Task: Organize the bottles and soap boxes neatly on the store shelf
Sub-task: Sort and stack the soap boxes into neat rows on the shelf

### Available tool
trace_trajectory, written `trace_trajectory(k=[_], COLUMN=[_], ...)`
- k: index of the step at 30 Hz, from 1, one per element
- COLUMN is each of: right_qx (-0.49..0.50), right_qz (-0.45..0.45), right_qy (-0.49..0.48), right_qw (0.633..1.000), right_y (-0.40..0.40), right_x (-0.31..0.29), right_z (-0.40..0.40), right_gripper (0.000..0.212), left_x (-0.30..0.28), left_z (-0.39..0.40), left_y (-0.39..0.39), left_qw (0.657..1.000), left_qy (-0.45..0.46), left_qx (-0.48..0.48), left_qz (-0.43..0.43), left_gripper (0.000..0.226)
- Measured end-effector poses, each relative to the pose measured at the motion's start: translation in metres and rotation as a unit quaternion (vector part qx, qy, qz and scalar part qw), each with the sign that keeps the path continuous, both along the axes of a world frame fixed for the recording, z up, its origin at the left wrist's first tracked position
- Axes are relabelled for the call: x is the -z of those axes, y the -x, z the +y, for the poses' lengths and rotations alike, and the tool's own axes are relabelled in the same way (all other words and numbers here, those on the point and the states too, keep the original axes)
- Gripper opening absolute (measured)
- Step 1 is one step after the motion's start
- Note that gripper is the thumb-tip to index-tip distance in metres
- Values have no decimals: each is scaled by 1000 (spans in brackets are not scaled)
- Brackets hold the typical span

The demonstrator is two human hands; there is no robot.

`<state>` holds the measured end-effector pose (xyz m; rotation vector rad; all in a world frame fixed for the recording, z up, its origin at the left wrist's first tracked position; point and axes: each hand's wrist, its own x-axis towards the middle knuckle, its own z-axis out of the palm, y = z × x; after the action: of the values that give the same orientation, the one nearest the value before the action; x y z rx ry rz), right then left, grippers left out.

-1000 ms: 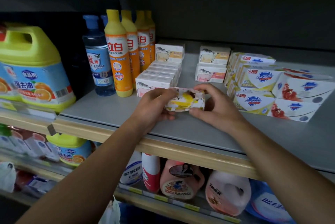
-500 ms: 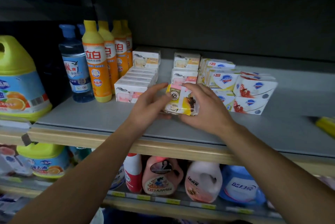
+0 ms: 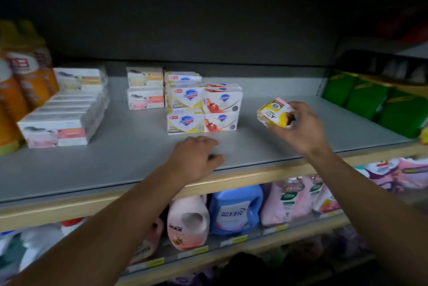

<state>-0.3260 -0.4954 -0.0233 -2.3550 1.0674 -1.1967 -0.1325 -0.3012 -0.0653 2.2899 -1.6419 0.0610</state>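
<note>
Since half a second ago the yellow soap box [image 3: 275, 113] has left the two-handed hold in front of the stacks and now sits only in the right hand [image 3: 301, 128], carried out to the right over bare shelf. We note the right hand's fingers curled round the box's far end, the box tilted with one corner down and clear of the grey shelf [image 3: 301, 146]. The left hand [image 3: 193, 158] has let go; it rests knuckles-up on the shelf near the front edge, fingers loosely curled, holding nothing. Just left of the held box stands the shield-logo soap stack [image 3: 203, 105], two tiers, fronts facing out; further left are the pink-and-white soap boxes [image 3: 144, 87] and the long row of white soap boxes [image 3: 62, 119], with the orange detergent bottles [image 3: 25, 77] at the far left, blurred. Green packs [image 3: 370, 100] bound the free space on the right. Our judgement: level the box first, turn its printed face forward, then set it down beside the shield-logo stack with front edges flush. We would keep the wrist clear of the stack's upper tier, which looks easy to nudge.
</note>
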Motion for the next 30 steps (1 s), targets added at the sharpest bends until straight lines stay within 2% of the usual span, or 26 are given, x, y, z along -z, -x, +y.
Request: trace_trajectory(k=[2, 7, 12, 16, 20, 22, 27, 30], right_qx=[37, 76, 55, 76, 119, 128, -5, -89], right_qz=[-10, 9, 101, 136, 219, 232, 161, 131], right_qy=[-26, -43, -94, -64, -29, 13, 85, 85], right_qw=[999, 996, 989, 986, 968, 964, 983, 984], right_y=[18, 40, 37, 36, 35, 29, -12, -48], right_x=[-2, -10, 2, 8, 3, -4, -19, -18], right_z=[-27, -79, -100, -97, -87, -75, -19, 28], right_gripper=[76, 70, 55, 54, 60, 63, 61, 58], left_x=[7, 12, 11, 12, 10, 9, 0, -6], left_z=[-6, -6, -5, -6, -5, -4, 7, 28], left_y=[1, -1, 1, 0, 1, 1, -3, -13], left_qw=[999, 1000, 1000, 1000, 1000, 1000, 997, 992], left_qy=[-17, -2, 7, 18, 17, 20, 53, 78], left_qx=[-14, -28, -30, -25, -25, -24, -3, -15], left_qz=[-23, 2, 2, -4, 1, 5, 63, 94], left_gripper=[56, 74, 71, 55, 55, 54, 43, 36])
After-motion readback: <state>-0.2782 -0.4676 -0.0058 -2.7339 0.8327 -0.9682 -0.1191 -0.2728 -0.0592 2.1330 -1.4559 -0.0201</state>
